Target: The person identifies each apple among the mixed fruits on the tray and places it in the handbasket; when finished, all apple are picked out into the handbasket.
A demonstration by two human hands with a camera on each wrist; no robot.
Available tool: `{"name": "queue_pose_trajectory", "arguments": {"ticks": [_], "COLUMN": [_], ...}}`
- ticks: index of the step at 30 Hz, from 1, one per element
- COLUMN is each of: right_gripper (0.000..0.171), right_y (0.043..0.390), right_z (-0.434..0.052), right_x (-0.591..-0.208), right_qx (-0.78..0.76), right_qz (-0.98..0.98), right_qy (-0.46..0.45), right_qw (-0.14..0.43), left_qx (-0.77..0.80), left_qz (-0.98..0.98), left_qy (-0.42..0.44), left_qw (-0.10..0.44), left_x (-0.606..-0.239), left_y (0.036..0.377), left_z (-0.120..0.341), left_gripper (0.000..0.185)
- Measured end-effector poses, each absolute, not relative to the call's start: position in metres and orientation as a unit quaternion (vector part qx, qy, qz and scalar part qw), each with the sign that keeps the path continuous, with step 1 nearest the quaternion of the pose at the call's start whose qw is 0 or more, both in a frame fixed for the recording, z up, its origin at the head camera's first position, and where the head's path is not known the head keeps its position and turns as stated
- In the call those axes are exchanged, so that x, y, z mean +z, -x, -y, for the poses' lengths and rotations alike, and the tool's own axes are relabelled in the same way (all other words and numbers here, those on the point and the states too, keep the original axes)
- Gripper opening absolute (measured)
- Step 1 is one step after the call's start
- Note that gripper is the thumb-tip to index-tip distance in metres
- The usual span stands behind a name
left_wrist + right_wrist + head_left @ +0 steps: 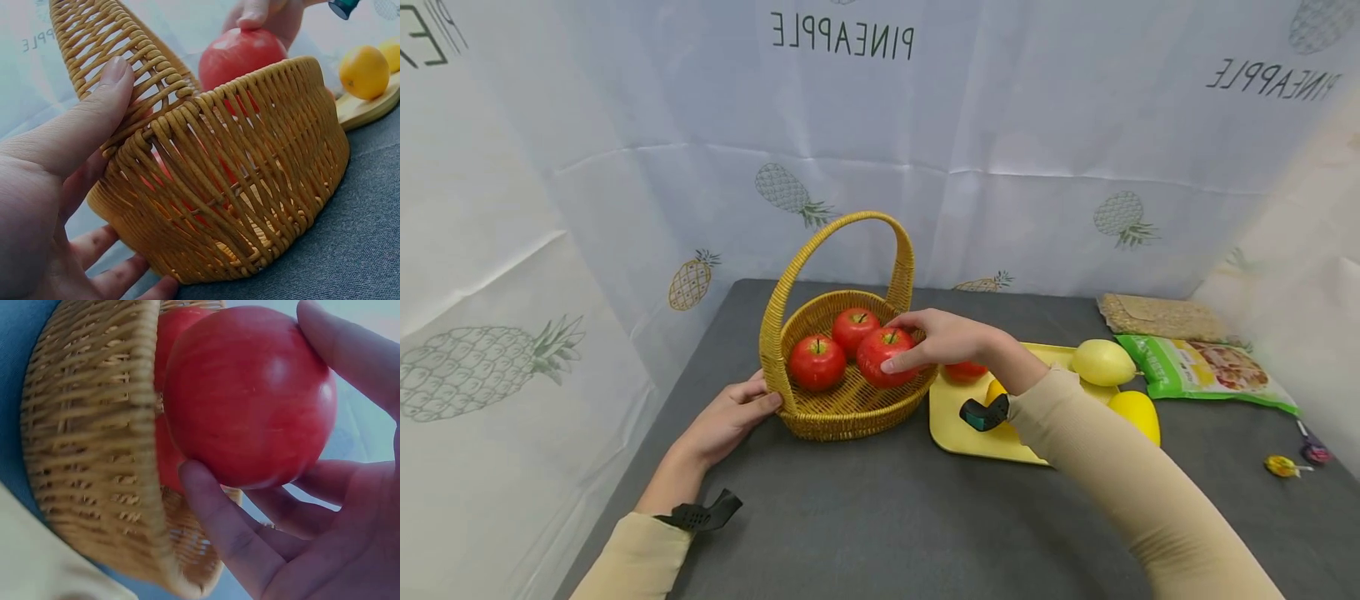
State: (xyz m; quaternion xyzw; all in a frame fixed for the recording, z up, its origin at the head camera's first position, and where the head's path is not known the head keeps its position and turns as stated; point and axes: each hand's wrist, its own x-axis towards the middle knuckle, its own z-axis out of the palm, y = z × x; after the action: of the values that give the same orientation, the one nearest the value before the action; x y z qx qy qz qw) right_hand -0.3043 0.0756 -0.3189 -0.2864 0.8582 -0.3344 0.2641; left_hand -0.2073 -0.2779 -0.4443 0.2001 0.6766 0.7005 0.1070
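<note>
A yellow woven basket (842, 427) with a tall arched handle stands on the dark table, and two red apples (817, 363) lie inside it. My left hand (730, 421) holds the basket's left side near the foot of the handle. In the left wrist view the thumb lies along the wickerwork (206, 169), while the other fingers spread around the lower side. My right hand (951, 346) grips another red apple (250, 397) between thumb and fingers. In the head view this apple is over the right part of the basket; in the right wrist view it shows above the rim.
Right of the basket lies a yellow tray (977, 442), partly behind my right arm. A red apple (964, 372), an orange fruit (364, 72) and pale yellow fruit (1103, 362) are there. Farther right are a green packet (1210, 371), a grain-coloured packet (1161, 317) and two lollipops (1281, 466).
</note>
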Motion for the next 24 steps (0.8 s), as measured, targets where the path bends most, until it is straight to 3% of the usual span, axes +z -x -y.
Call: {"name": "queue_pose_trajectory", "arguments": {"ticks": [13, 24], "right_gripper": [0.077, 0.078], "right_y": [0.309, 0.313], "right_z": [-0.054, -0.039], "right_x": [-0.325, -0.328], "right_qx": [-0.292, -0.257], "right_qz": [-0.858, -0.861], "right_qy": [0.301, 0.318], "right_qw": [0.295, 0.302], "left_qx": [0.698, 0.696], "left_qz": [-0.677, -0.678], "left_qy": [-0.208, -0.212], "left_qw": [0.108, 0.104], "left_x": [-0.444, -0.445], "left_y": [0.207, 0.207], "left_z": [0.278, 0.279], "left_gripper": [0.035, 0.021]}}
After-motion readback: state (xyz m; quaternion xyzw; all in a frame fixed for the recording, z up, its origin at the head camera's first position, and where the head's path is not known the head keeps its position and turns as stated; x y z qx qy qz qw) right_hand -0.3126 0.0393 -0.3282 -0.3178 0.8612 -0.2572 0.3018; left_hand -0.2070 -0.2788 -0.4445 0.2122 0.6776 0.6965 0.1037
